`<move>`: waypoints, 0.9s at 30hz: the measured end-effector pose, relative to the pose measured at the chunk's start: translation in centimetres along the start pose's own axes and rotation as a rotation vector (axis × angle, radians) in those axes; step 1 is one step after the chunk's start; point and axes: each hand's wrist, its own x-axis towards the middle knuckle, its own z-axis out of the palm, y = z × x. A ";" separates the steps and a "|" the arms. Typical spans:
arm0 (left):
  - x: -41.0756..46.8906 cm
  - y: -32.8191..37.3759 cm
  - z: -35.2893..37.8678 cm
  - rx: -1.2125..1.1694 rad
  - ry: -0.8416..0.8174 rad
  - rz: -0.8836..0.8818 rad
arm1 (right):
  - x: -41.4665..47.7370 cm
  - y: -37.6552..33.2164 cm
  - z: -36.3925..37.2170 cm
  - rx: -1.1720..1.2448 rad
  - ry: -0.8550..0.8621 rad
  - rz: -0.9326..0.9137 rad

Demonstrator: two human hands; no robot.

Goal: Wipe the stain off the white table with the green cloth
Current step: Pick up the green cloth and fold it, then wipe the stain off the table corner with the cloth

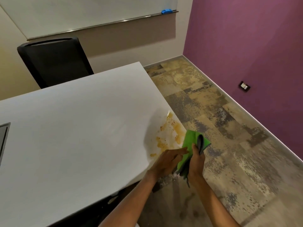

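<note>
A yellow-brown stain (170, 133) spreads in smears and blobs along the right edge of the white table (78, 128). The green cloth (191, 143), with a grey underside, is folded and held just off that edge, right of the stain. My right hand (196, 164) grips the cloth from below. My left hand (168, 161) lies over the table's edge with its fingers stretched flat against the cloth's lower left part. The cloth's lower end hangs between both hands.
A black chair (54, 61) stands behind the table's far side. A dark panel (4, 136) is set into the table at the left edge of view. Patterned floor (221, 128) runs right to a purple wall (254, 46) with a socket (244, 86).
</note>
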 end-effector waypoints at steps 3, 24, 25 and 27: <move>-1.3 -2.7 -0.2 0.072 0.177 -0.150 | -0.9 1.7 -0.5 -0.117 0.025 -0.054; -8.8 -19.7 -5.5 0.579 0.163 -0.523 | -6.6 13.5 10.2 -0.936 -0.053 -0.634; -8.9 -19.7 -5.4 0.584 0.176 -0.516 | -6.4 14.4 10.9 -1.070 -0.166 -0.709; -9.0 -19.8 -5.4 0.612 0.192 -0.496 | -6.3 16.2 11.5 -1.327 -0.340 -0.744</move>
